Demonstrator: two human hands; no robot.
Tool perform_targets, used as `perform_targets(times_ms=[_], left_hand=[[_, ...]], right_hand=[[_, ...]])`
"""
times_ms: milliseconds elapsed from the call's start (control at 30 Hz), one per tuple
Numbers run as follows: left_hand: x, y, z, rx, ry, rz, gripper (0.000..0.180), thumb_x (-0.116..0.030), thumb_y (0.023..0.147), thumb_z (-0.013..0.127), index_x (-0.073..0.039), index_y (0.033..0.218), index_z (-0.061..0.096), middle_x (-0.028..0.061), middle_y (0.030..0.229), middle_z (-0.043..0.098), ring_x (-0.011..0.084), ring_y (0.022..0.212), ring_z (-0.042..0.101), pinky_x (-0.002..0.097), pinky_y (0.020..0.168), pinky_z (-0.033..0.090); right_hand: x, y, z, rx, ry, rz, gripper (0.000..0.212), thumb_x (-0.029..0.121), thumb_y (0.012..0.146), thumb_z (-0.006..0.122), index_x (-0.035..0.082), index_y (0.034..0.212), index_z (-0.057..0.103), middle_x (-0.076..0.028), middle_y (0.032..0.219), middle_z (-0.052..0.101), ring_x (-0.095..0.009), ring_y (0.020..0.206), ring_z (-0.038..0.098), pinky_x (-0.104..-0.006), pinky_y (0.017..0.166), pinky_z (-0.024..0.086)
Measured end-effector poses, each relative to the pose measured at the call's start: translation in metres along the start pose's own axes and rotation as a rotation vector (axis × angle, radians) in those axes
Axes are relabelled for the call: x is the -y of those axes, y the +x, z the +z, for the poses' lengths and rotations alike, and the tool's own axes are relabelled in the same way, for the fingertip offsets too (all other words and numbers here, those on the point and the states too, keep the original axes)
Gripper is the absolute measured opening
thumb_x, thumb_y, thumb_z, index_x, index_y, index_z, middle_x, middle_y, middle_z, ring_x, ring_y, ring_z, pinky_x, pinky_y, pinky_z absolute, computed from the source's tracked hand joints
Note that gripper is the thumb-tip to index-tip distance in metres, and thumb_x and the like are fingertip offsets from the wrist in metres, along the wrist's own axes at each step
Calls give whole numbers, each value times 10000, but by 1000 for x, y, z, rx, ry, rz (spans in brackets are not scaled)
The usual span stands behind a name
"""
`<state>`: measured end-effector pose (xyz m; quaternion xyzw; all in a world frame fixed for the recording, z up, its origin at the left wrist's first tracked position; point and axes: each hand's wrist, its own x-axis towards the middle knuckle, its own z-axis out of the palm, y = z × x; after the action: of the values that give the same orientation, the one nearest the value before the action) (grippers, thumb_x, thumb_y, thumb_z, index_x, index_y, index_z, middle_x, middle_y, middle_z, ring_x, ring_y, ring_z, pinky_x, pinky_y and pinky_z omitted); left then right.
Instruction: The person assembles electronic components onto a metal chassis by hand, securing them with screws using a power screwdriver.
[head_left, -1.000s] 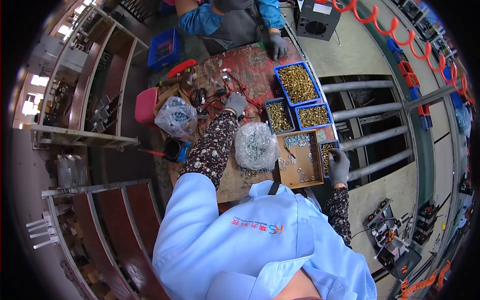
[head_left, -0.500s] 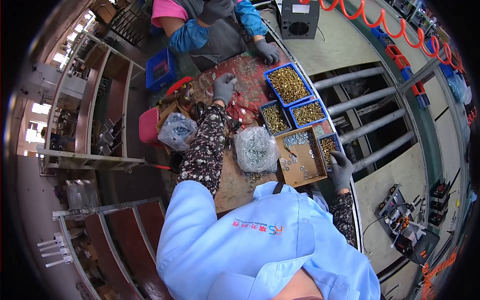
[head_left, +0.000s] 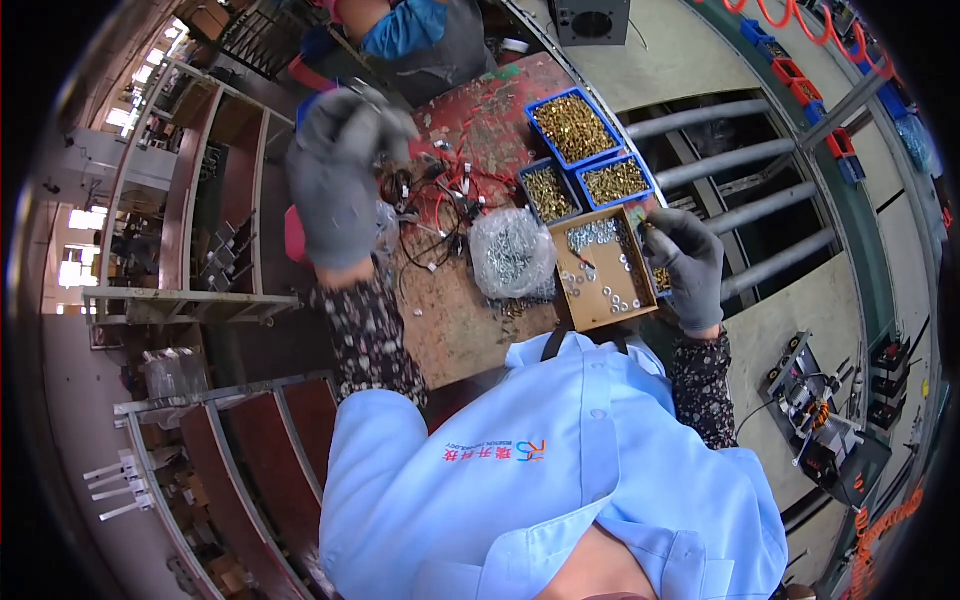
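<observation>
Blue bins (head_left: 598, 159) hold brass fasteners (head_left: 572, 128), a cardboard tray (head_left: 603, 270) washers (head_left: 595, 234); left hand (head_left: 342, 175) and right hand (head_left: 690, 265) curl, grip unclear.

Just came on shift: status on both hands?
Left hand raised, grip unclear. Right hand partly blocking small fastener bin, grip unclear. Wires, cardboard tray between hands.

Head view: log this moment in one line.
left hand: raised, grip unclear | right hand: beside cardboard tray, grip unclear | washers: inside tray | clear bag: left of tray
</observation>
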<state>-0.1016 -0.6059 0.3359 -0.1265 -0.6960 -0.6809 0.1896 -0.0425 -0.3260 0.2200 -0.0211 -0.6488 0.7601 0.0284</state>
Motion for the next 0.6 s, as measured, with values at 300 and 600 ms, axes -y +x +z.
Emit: perform_targets(times_ms=[300, 600], left_hand=[[43, -132, 62, 22, 32, -467, 98, -3, 784, 487, 14, 857, 550, 18, 694, 562, 27, 534, 478, 169, 458, 384], [37, -159, 68, -31, 107, -479, 140, 20, 759, 499, 27, 882, 567, 9, 725, 573, 36, 640, 514, 182, 568, 431]], right_hand=[[13, -20, 57, 411, 147, 7, 216, 58, 744, 606, -37, 934, 564, -48, 824, 595, -76, 748, 542, -207, 682, 436], [-6, -35, 69, 292, 25, 38, 230, 63, 722, 639, -16, 917, 547, -30, 800, 571, -66, 721, 527, -188, 655, 430]])
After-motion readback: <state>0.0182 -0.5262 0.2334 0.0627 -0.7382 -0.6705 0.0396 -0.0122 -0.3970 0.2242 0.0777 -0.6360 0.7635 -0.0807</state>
